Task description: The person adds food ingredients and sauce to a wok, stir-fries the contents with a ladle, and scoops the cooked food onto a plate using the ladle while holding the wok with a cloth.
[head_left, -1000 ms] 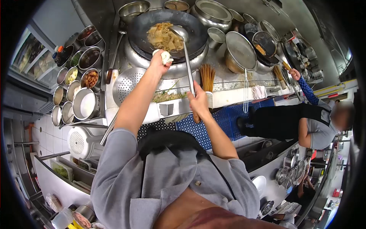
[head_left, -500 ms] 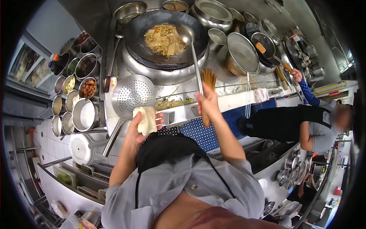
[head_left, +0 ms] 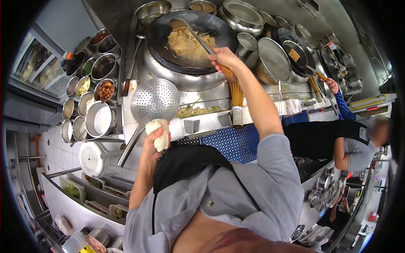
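Note:
My right hand [head_left: 222, 58] is wrapped round the handle of a ladle [head_left: 201, 42], whose wooden end sticks out below my fist. The ladle's bowl reaches the far left side of a big black wok [head_left: 223, 29]. Wide pale noodles [head_left: 185, 44] with brownish bits lie in the wok, somewhat hazy. My left hand [head_left: 151, 145] is closed on a bunched cream cloth [head_left: 159, 134], low and in front of my apron. Just above the cloth, a perforated strainer [head_left: 155, 101] lies on the counter with its handle pointing down-left.
Several metal pots of seasonings [head_left: 104, 67] stand at the left. A bamboo brush [head_left: 237, 99] stands upright at the counter's front edge. To the right are a metal pot with a sieve [head_left: 273, 61] and a co-worker [head_left: 320, 139] holding a small pan [head_left: 294, 52].
My right hand has moved up over the wok's near right edge, and the ladle's bowl has swung from the noodles' right side to the far left. My left fingers have closed round the cloth.

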`<action>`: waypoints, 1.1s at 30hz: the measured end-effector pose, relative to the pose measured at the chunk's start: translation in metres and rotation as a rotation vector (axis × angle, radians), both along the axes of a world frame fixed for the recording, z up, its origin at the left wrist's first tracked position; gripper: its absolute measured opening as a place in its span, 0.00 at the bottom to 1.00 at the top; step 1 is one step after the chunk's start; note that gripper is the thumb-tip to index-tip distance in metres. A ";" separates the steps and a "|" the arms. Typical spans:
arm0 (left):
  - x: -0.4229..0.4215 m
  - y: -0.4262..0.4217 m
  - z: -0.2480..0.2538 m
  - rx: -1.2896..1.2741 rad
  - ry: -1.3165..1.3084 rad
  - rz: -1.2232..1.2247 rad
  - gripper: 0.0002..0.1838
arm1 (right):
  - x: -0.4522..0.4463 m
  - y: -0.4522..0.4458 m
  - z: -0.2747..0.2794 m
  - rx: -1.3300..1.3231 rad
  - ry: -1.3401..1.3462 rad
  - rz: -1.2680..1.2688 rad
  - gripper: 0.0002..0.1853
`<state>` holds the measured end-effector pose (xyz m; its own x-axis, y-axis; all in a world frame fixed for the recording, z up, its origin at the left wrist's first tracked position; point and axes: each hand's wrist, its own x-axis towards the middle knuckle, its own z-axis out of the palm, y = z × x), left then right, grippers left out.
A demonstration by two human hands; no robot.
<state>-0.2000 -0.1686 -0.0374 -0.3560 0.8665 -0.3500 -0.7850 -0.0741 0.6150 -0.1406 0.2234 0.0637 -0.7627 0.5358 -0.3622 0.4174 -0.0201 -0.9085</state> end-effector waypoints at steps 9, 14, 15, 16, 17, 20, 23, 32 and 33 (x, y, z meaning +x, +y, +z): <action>-0.009 0.008 -0.013 -0.087 -0.011 0.042 0.26 | 0.143 -0.033 0.018 1.202 -0.511 0.296 0.30; -0.018 0.092 -0.009 -0.096 -0.027 0.096 0.19 | 0.178 -0.048 -0.004 1.037 -0.365 -0.014 0.30; -0.020 0.120 -0.004 -0.060 0.023 0.120 0.21 | 0.185 -0.036 -0.032 1.161 -0.247 -0.052 0.31; -0.027 0.142 0.009 -0.112 0.033 0.033 0.24 | 0.184 -0.046 -0.025 0.947 -0.278 -0.116 0.31; -0.026 0.167 0.025 -0.138 0.081 0.064 0.28 | 0.175 -0.062 -0.010 0.737 -0.300 -0.176 0.31; -0.051 0.227 0.028 -0.170 0.030 -0.002 0.28 | 0.172 -0.099 0.011 0.289 -0.150 -0.252 0.33; -0.068 0.269 0.020 -0.227 -0.095 -0.024 0.17 | 0.180 -0.126 0.049 0.112 -0.110 -0.195 0.32; -0.045 0.242 0.075 -0.234 -0.161 0.008 0.11 | 0.197 -0.133 0.131 0.053 -0.317 0.031 0.27; -0.043 0.239 0.075 -0.192 -0.138 0.002 0.10 | 0.194 -0.130 0.130 0.128 -0.335 0.077 0.26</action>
<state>-0.2431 0.0702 0.0380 -0.2947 0.7786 -0.5540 -0.8626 0.0327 0.5048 0.0531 0.0937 0.1932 -0.6534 0.5384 -0.5322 0.6878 0.1284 -0.7145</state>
